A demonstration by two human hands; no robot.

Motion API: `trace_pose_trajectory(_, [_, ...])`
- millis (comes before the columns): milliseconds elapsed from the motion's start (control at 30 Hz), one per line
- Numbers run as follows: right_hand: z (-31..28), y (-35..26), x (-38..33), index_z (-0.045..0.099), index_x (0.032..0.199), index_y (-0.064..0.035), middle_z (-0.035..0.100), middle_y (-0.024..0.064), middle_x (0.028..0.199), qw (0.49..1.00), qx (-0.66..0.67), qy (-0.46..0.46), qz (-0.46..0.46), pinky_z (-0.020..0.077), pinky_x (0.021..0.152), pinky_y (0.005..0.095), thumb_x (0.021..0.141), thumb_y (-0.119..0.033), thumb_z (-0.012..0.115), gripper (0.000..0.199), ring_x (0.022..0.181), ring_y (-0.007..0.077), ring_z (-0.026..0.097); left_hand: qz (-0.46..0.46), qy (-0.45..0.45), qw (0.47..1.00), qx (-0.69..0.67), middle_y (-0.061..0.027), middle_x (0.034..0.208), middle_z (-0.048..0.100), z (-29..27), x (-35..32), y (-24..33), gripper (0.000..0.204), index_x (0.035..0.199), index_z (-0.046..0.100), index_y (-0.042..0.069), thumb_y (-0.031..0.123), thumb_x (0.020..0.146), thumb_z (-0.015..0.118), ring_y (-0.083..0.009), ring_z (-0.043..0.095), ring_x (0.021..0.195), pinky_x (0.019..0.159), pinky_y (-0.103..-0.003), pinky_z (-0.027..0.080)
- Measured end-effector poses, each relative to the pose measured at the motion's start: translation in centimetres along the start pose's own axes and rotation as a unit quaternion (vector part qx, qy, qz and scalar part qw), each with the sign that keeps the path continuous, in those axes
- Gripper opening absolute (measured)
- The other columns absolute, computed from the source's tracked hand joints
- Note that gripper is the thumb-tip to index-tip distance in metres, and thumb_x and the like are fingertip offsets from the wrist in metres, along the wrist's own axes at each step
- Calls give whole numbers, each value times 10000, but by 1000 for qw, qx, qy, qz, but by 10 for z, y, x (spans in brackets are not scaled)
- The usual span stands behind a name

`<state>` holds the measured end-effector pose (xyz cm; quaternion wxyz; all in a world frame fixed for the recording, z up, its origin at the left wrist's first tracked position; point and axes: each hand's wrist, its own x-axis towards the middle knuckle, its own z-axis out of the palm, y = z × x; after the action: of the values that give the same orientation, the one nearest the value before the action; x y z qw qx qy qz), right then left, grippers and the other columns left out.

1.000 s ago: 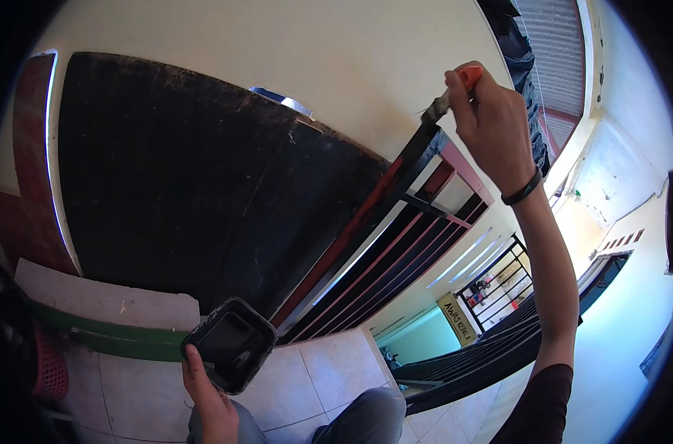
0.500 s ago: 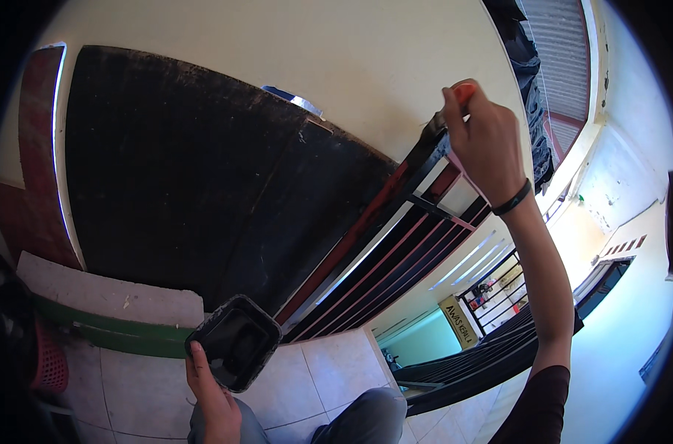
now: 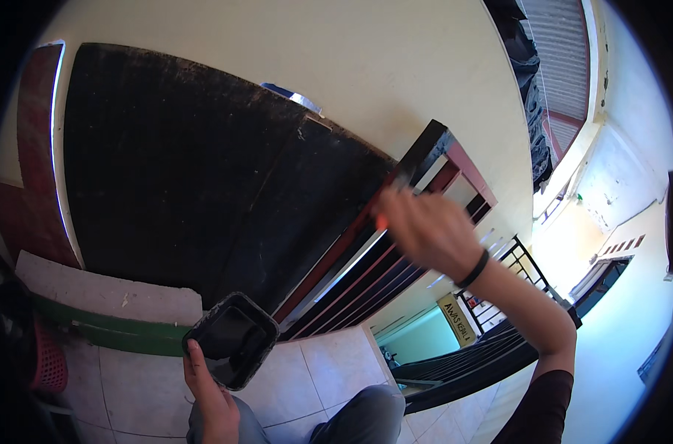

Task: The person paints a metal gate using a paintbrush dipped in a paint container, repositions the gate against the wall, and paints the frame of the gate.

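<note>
My left hand [image 3: 212, 403] grips a black plastic tray [image 3: 266, 348] by its near left edge, with dark, wet-looking paint inside. In my right hand [image 3: 434, 231], blurred by motion, is a paintbrush whose orange handle [image 3: 382, 221] shows below the fingers; its bristles are smeared and partly hidden. The brush is over the long rail of a slatted wooden frame [image 3: 473, 172] leaning by the wall. That rail's upper end [image 3: 425, 144] is black, while other parts of the frame are reddish-brown. My right hand hides the rail's middle.
A large black panel [image 3: 166, 170] leans against the cream wall [image 3: 366, 66]. Left of it stand a reddish board [image 3: 39, 140] and a low white-and-green board [image 3: 114, 292]. A pink basket [image 3: 49, 362] sits at far left. Dark metal bars [image 3: 470, 362] lie at right above floor tiles [image 3: 307, 370].
My right hand has moved down and left along the rail with the paintbrush, uncovering the rail's black upper end. The left hand and tray have barely moved.
</note>
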<state>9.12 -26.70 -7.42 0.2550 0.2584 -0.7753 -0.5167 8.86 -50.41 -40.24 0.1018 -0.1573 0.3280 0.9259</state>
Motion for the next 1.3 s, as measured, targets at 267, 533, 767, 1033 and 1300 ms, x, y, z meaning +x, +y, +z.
trace_pose_trajectory(267, [-4,44,10,582,990,-47,555,116,534,943,186,62,269,479,464,405,1043,-194,642,167,476,304,617,10,-9,1000,-1,-113,1386,615,-9,4,-8,682,1440,522,11,553,1033,594,-231,619,1263,1064,-355,507])
trace_pose_trajectory(533, [-4,40,29,595,919,2,567,170,572,942,200,62,262,473,513,419,1037,-188,644,228,500,354,607,6,-8,1000,-3,-109,1389,615,-6,3,-5,685,1447,521,21,560,1031,593,-227,613,1273,1077,-355,500])
trace_pose_trajectory(767, [-3,51,45,581,846,-1,543,189,541,933,170,88,304,477,541,464,1039,-198,618,278,529,379,607,10,-24,1000,5,-106,1383,620,-8,2,-4,671,1443,528,20,553,1040,583,-225,609,1277,1077,-354,491])
trace_pose_trajectory(1033, [-1,47,47,583,877,4,577,192,566,934,136,51,325,503,549,461,1032,-202,626,262,537,391,617,0,-10,1000,11,-102,1387,625,-5,-3,0,657,1440,534,13,540,1049,576,-213,619,1259,1079,-344,487])
trace_pose_trajectory(1300, [-5,36,40,575,937,-34,588,119,601,962,104,97,235,498,491,382,1037,-202,633,204,510,310,628,2,-22,1000,15,-108,1388,624,-6,2,-1,650,1442,531,6,525,1053,579,-220,616,1266,1079,-348,488])
